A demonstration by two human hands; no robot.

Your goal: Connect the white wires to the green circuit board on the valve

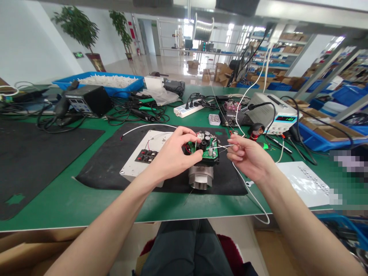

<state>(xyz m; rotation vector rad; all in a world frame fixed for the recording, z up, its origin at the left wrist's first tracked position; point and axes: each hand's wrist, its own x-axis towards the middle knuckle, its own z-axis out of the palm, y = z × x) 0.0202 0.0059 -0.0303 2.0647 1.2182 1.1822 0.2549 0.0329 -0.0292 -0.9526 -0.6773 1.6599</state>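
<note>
A green circuit board (214,153) crowded with capacitors and other parts sits in a black housing on a silver metal fitting (200,177), upright on the black mat. My left hand (181,149) curves round the board's left side, thumb in front and fingers behind, gripping it; the exact contact is partly hidden. To the board's right, my right hand (250,157) is closed in a pinch on a thin white wire (224,146) that reaches over the board. Left of the fitting stands a white box (138,157) with black and red terminals, partly behind my left forearm.
Behind the mat (100,168) lie a power strip (188,108) and tangled cables. A power supply (273,111) and soldering station (234,117) stand at the back right. A white cable (258,209) loops over the front edge. White paper (301,182) lies right; a blue tray (138,82) sits back left.
</note>
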